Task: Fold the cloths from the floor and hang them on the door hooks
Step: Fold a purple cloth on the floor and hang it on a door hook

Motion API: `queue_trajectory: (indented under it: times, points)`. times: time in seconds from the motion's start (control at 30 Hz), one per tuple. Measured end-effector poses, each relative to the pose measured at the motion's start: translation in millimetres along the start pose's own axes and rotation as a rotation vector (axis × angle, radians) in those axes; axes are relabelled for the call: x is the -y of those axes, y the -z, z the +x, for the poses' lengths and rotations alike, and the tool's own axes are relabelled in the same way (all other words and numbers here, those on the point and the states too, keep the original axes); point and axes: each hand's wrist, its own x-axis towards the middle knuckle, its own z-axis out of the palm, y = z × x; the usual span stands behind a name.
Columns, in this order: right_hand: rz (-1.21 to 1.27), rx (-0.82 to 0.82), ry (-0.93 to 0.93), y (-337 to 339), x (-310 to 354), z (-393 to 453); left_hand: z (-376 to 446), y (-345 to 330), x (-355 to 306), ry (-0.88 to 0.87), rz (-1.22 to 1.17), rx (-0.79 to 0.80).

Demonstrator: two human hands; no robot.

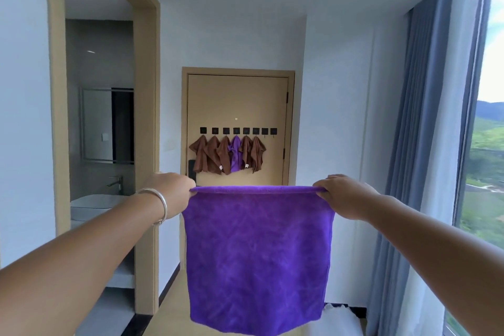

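Left hand and right hand each pinch a top corner of the purple microfibre cloth, which hides the tan door's lower part at 12 o'clock.

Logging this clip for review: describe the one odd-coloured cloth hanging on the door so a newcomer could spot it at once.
Look at the tan door at the far end of the room, with a row of black hooks across it. Six cloths hang there; the purple hanging cloth is fourth from the left, with brown cloths on both sides.
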Motion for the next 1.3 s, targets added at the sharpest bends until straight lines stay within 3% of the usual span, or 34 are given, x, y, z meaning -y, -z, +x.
queue_trajectory:
  times: [0.33,0.7,1.3]
  points:
    - [0.001,-0.013,-0.002,-60,-44,108,105,-69,-5,-0.012,0.014,0.029]
    - [0.055,-0.072,-0.023,-117,-155,256,267,-119,-51,0.032,-0.002,0.022]
    - [0.056,0.046,-0.077,-242,-238,431,459,-245,-93,-0.033,0.043,0.111]
